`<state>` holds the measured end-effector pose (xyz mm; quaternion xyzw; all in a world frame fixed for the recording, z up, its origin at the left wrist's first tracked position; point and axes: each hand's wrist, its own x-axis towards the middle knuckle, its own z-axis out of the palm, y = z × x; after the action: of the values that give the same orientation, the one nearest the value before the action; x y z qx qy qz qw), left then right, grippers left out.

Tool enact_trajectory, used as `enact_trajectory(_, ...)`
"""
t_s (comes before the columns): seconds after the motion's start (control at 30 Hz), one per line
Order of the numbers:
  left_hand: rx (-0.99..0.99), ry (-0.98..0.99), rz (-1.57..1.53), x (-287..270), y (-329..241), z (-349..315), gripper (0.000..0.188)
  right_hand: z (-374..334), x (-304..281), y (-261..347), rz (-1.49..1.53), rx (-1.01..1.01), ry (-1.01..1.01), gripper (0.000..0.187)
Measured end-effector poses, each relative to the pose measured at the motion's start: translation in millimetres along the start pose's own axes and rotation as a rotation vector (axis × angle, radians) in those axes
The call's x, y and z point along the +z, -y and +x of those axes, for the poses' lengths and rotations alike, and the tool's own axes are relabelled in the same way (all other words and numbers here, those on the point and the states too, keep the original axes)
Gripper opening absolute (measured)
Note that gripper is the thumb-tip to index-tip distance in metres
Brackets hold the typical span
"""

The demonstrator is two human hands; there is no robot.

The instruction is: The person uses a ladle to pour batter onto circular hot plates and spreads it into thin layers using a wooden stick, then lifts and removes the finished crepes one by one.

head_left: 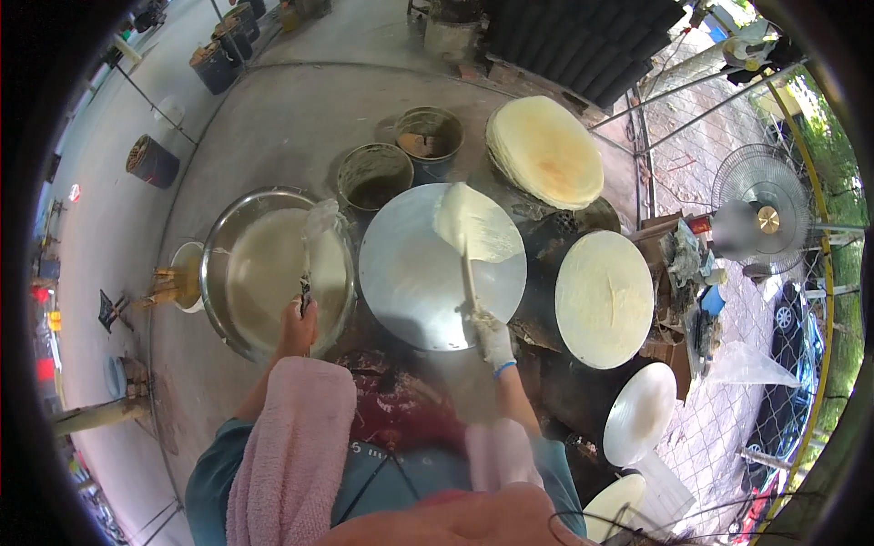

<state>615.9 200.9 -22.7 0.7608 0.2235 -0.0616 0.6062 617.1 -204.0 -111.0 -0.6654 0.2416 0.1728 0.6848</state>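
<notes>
My bare left hand (299, 328) is closed round the handle of a ladle (322, 220), its head coated pale and held over the right side of a steel basin (213, 305) of creamy batter (273, 255). In a white glove with a blue cuff, my right hand (494, 342) grips the light handle of a batter spreader (468, 273). The spreader's coated head rests at the upper right of a round metal griddle (410, 273). A patch of wet batter (501, 238) lies beside it; most of the griddle is bare metal.
A stack of round flatbreads (546, 150) stands at the far right. Nearer, a batter-covered griddle (604, 300) and a paler round plate (639, 414) follow. Two buckets (373, 173) stand behind the middle griddle. A fan (763, 214) is by the wire fence; a small pail (188, 273) is left.
</notes>
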Motion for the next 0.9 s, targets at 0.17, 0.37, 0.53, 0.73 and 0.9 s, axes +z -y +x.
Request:
enact_trajectory(0.17,-0.057,-0.052,-0.063,4,-5,-26,0.019,-5,-36,31,-0.115,-0.334,0.014,0.027)
enact_trajectory(0.37,0.017,-0.107,0.003,13,9,-45,0.018,33,-38,37,-0.049,-0.080,0.217,0.019)
enact_trajectory(0.53,-0.109,-0.185,-0.037,21,4,-67,0.020,27,-37,60,-0.051,-0.190,0.389,0.040)
enact_trajectory(0.73,-0.135,-0.253,-0.062,25,9,-80,0.019,64,-58,80,-0.326,-0.046,0.367,0.020)
enact_trajectory(0.9,-0.154,-0.293,-0.012,23,10,-94,0.020,49,-51,79,-0.112,-0.033,0.573,0.025)
